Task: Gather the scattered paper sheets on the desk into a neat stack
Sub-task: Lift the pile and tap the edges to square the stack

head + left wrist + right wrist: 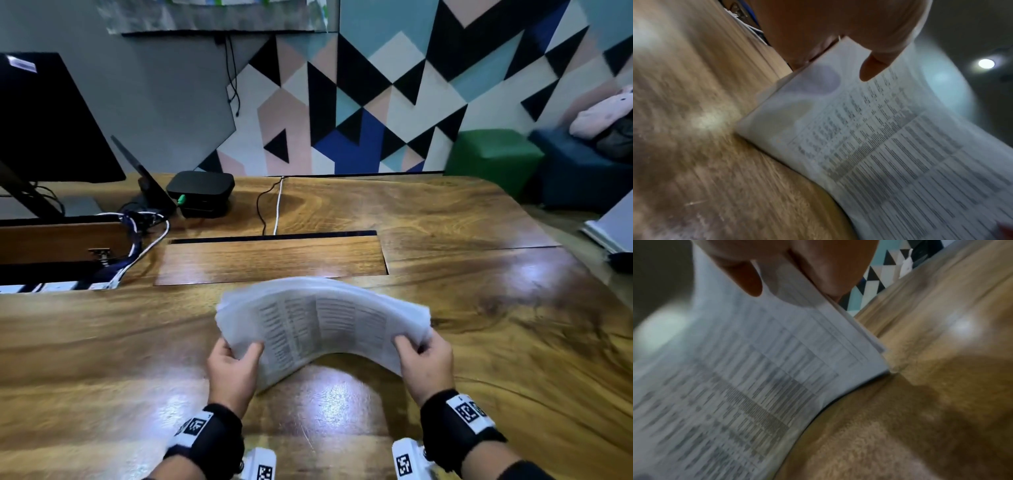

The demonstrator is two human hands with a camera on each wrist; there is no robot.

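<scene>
Your left hand pinches left short edge of paper sheets, right hand pinches right edge. Bundle bowed upward, near centre of desk, long axis left-right between grips. Near-left corner sags lowest; contact with desk unclear.

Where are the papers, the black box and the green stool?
papers (325, 318), head view, middle of the printed top sheet.
black box (200, 192), head view, its flat top, at the back of the desk.
green stool (493, 154), head view, its front side, behind the desk.
</scene>
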